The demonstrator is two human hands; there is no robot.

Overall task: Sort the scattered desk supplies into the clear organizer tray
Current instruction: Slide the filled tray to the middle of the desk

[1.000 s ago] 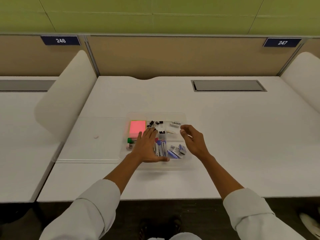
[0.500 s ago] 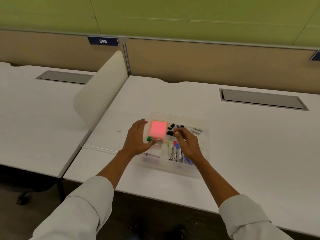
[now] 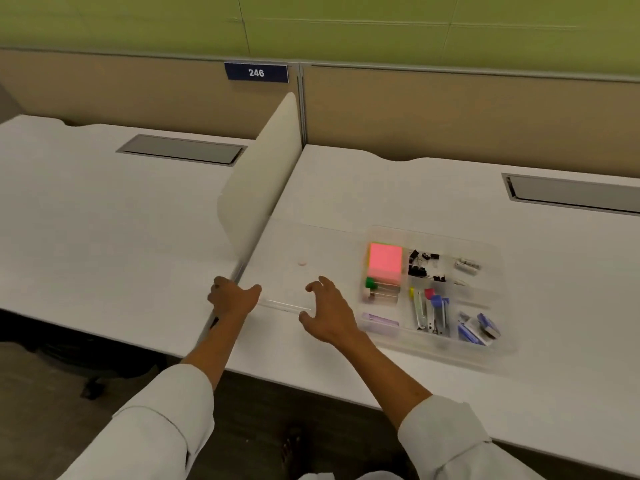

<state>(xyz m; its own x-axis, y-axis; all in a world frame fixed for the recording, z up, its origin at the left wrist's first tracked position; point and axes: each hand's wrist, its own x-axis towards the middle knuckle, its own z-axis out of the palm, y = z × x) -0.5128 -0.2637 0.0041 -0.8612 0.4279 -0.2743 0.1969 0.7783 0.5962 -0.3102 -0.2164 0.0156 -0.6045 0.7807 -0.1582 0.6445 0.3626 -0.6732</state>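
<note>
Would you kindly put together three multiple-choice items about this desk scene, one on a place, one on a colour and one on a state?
1. Where does the clear organizer tray lie relative to both hands?
A. to their right
B. to their left
C. between them

2. What colour is the sticky-note pad in the tray?
A. blue
B. pink
C. white

3. What is the right hand doing?
A. pinching a binder clip
B. pressing flat on the pad
C. spread with curved fingers, holding nothing

Answers:
1 A: the left hand and the right hand are both left of the tray.
2 B: its top glows pink.
3 C: no item shows in its fingers.
</note>
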